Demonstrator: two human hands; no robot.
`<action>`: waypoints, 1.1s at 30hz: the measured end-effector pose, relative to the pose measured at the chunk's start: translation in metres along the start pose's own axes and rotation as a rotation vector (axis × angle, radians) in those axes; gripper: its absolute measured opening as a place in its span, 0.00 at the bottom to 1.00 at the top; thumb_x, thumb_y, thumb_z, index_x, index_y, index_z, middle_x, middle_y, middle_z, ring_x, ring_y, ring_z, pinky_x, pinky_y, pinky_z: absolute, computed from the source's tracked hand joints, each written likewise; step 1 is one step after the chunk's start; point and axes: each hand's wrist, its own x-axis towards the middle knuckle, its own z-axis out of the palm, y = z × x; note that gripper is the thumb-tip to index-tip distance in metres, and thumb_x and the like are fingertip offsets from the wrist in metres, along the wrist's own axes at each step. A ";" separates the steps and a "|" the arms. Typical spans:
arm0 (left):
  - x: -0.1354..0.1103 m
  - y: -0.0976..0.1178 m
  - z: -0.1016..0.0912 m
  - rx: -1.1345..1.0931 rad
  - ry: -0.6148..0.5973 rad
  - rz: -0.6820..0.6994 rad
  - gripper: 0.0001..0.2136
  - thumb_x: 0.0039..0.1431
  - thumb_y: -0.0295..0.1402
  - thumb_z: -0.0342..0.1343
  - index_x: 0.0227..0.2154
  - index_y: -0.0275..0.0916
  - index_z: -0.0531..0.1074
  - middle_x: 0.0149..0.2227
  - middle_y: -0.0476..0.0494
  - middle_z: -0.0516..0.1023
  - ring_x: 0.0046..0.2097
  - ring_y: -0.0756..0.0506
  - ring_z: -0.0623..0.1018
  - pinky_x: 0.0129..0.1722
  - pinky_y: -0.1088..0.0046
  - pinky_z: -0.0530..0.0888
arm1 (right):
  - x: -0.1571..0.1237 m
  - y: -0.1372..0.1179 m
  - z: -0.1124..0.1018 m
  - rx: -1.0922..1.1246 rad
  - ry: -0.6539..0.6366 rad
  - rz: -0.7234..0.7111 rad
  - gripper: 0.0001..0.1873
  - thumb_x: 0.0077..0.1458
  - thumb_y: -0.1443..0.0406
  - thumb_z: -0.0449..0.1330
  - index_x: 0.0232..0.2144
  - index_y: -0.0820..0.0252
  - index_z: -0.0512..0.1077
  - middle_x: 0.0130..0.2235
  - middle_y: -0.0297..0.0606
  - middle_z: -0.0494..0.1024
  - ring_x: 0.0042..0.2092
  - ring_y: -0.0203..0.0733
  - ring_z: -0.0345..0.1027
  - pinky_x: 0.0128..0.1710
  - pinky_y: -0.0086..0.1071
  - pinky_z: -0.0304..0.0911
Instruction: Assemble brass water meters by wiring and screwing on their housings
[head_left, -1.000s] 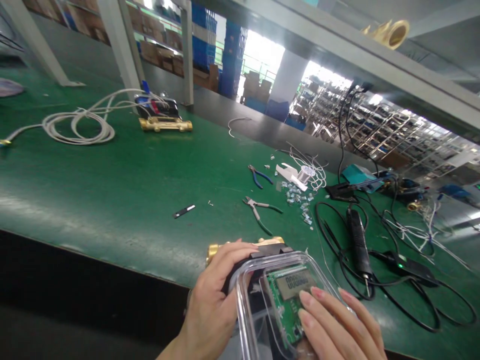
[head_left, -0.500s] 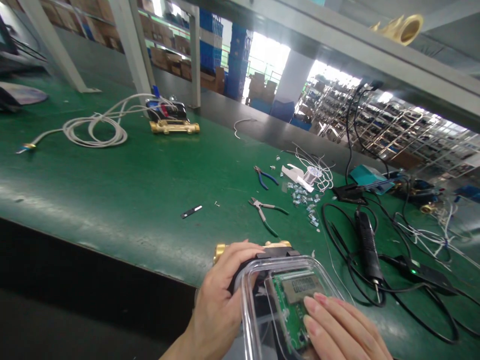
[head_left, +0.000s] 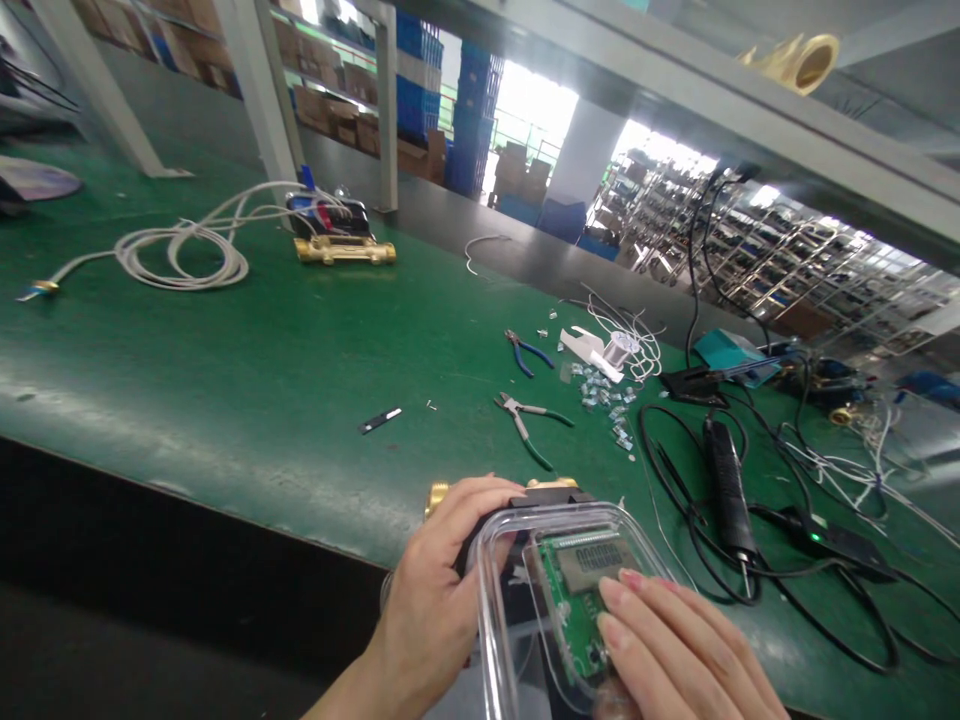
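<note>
A water meter with a black body and brass pipe ends (head_left: 437, 497) is at the bench's near edge. My left hand (head_left: 431, 590) is wrapped round its body from the left. Above the body is a tilted clear plastic cover (head_left: 487, 610), with a green circuit board (head_left: 574, 615) and a small digit display (head_left: 596, 562) showing through. My right hand (head_left: 686, 640) grips the cover from the right, its fingers together across the board's lower right part. Its thumb is mostly hidden. Beyond the meter lie green-handled cutters (head_left: 525, 415) and blue-handled cutters (head_left: 525, 352).
Small clear-blue pieces (head_left: 600, 390) and a wire spool (head_left: 621, 348) lie right of the cutters. A black corded tool (head_left: 727, 490) and its cables cover the right side. Another brass meter (head_left: 345, 250) with coiled cable (head_left: 180, 255) stands back left. A black strip (head_left: 380, 420) lies mid-bench.
The view has shifted slightly, so the bench items sit a little further left and up. Both hands keep their hold on the meter and cover; the right fingers have barely shifted.
</note>
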 end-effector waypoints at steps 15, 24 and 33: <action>0.019 0.034 -0.036 0.768 -0.138 0.605 0.48 0.52 0.37 0.62 0.65 0.43 0.32 0.65 0.36 0.45 0.65 0.35 0.52 0.63 0.52 0.58 | 0.076 0.046 0.021 0.389 -0.365 0.283 0.09 0.58 0.65 0.57 0.42 0.59 0.70 0.42 0.38 0.77 0.44 0.39 0.69 0.45 0.36 0.65; 0.064 0.035 -0.045 0.933 -0.191 0.579 0.65 0.30 0.42 0.73 0.64 0.35 0.31 0.65 0.28 0.44 0.65 0.30 0.50 0.62 0.49 0.58 | 0.081 0.085 0.061 0.529 -0.340 0.416 0.18 0.53 0.66 0.62 0.47 0.58 0.65 0.46 0.39 0.73 0.47 0.40 0.67 0.49 0.35 0.61; 0.069 0.033 -0.043 0.997 -0.190 0.550 0.64 0.31 0.42 0.72 0.64 0.36 0.32 0.62 0.27 0.49 0.63 0.30 0.54 0.60 0.49 0.61 | 0.077 0.090 0.078 0.506 -0.302 0.418 0.19 0.50 0.65 0.63 0.44 0.59 0.63 0.43 0.39 0.73 0.43 0.41 0.68 0.44 0.34 0.63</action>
